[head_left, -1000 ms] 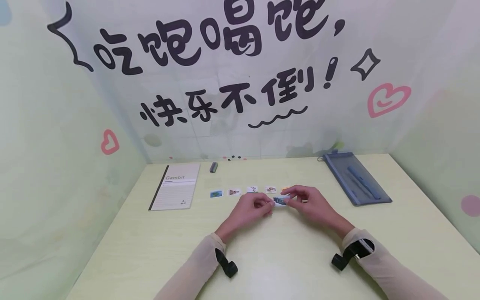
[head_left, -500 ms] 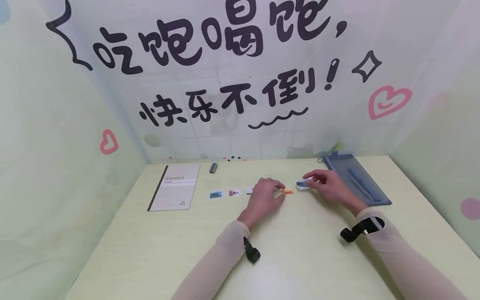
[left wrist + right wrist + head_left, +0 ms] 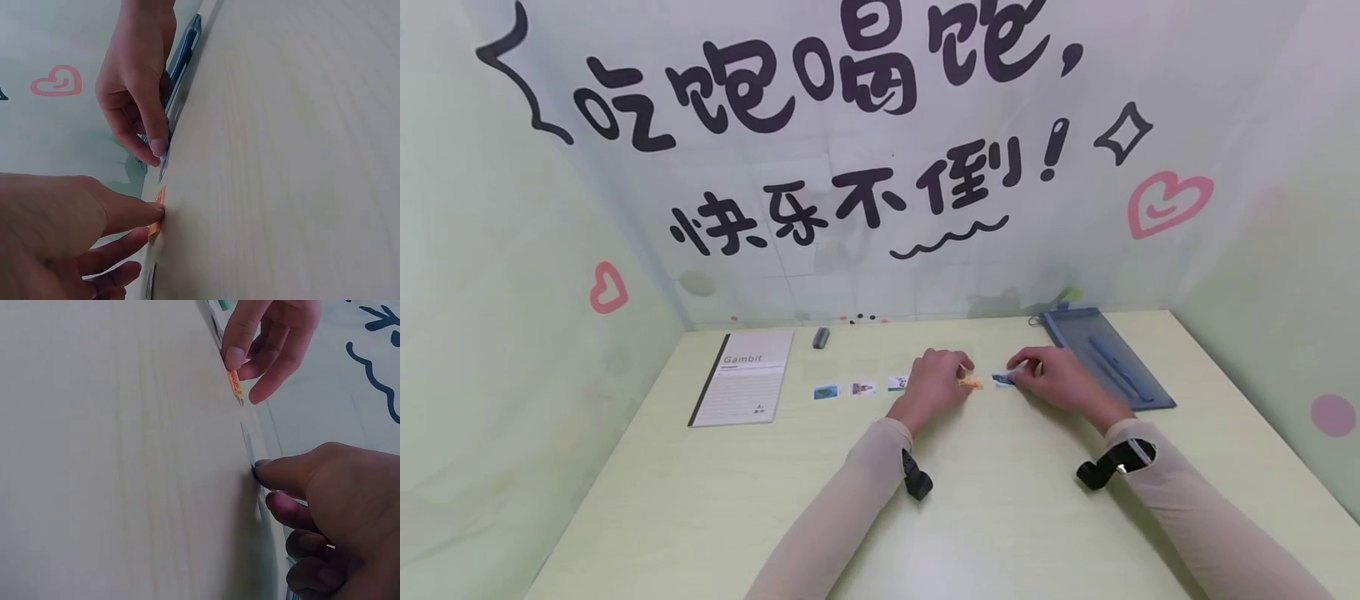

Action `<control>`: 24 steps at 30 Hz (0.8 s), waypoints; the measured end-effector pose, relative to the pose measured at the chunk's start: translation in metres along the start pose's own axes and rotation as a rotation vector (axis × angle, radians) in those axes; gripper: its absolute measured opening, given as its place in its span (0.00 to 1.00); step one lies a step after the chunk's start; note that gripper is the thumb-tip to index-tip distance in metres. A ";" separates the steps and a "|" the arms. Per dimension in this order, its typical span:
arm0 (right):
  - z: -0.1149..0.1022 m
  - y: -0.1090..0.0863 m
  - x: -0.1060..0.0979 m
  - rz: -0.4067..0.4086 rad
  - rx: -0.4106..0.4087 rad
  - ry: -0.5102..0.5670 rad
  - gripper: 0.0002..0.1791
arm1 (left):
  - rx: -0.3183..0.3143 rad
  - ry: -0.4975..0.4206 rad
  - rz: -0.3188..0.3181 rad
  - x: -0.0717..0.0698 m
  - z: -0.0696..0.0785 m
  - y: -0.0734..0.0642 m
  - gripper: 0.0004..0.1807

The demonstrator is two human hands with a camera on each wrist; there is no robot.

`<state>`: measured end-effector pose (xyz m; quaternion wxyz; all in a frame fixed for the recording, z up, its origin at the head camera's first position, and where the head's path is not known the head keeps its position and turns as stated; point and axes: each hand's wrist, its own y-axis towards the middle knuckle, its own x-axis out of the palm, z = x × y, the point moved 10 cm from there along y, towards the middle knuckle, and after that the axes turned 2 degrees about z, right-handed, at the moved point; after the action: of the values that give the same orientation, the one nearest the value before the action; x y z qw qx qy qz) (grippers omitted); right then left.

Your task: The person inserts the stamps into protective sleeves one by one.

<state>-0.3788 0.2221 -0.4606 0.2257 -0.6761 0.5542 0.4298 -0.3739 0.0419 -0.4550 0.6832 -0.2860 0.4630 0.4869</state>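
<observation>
In the head view my left hand [image 3: 936,383] is at a small orange picture card [image 3: 972,384] lying on the table. Its thumb touches the card's near edge in the left wrist view, while the other fingers extend past the far side. My right hand [image 3: 1060,379] pinches a blue picture card [image 3: 1002,379] by its right end, at table level just right of the orange one. A gap separates the two cards. Left of my hands lie a blue-green card [image 3: 826,392], a card with a building-like picture [image 3: 862,388] and a partly covered white card [image 3: 897,382].
A Gambit notebook [image 3: 741,379] lies at the left, with a small dark block [image 3: 822,337] behind the row of cards. A blue mesh pouch [image 3: 1075,329] with a pen inside lies behind my right hand. The printed wall closes off the table's back.
Both hands were together at the blue card. My right hand has carried it right and lowered it into line with the row; my left hand has moved right to the orange card.
</observation>
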 end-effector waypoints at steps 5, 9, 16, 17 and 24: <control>0.001 -0.001 0.001 0.002 0.020 -0.013 0.09 | -0.013 -0.040 -0.015 0.001 -0.001 0.001 0.16; -0.004 -0.001 0.000 0.009 0.007 -0.012 0.09 | 0.009 -0.053 0.009 0.002 0.002 -0.001 0.15; -0.008 0.000 -0.001 0.018 -0.001 -0.033 0.09 | 0.037 -0.255 0.095 -0.005 0.002 -0.008 0.17; -0.008 0.001 -0.001 0.019 -0.002 -0.036 0.09 | 0.043 -0.292 0.111 -0.006 0.001 -0.009 0.18; -0.010 0.004 -0.003 0.019 0.003 -0.022 0.10 | 0.028 -0.589 0.169 -0.012 -0.014 -0.018 0.22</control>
<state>-0.3797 0.2144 -0.4523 0.2288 -0.6656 0.5588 0.4386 -0.3636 0.0188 -0.4513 0.7489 -0.0834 0.2740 0.5975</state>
